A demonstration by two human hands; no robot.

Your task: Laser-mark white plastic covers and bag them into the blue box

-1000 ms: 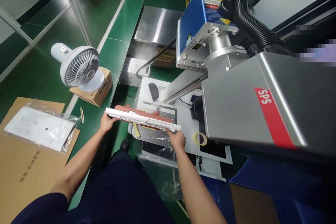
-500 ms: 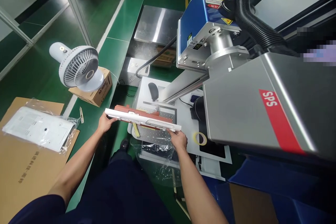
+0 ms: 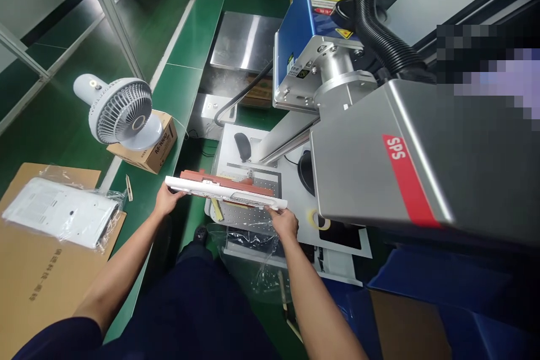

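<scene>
A long white panel (image 3: 219, 190) is held edge-on between my two hands, above the perforated plate of a machine base (image 3: 248, 216). My left hand (image 3: 167, 199) grips its left end, and my right hand (image 3: 284, 221) grips the right end from below. Directly behind the panel shows a reddish-brown piece (image 3: 228, 181); whether the two are joined I cannot tell. Yellow strips (image 3: 216, 210) lie on the plate. Another white panel (image 3: 63, 212) in clear plastic rests on cardboard (image 3: 37, 270) at the left.
A grey machine head marked SPS (image 3: 358, 163) overhangs the right side, with a blue box unit (image 3: 295, 39) behind it. A white fan (image 3: 122, 112) stands on a carton (image 3: 158, 149). Clear plastic film (image 3: 257, 270) hangs below my right hand. A tape roll (image 3: 317, 219) lies nearby.
The view has shifted slightly, so the machine head appears further left. Both hands keep hold of the white panel, almost unmoved over the plate.
</scene>
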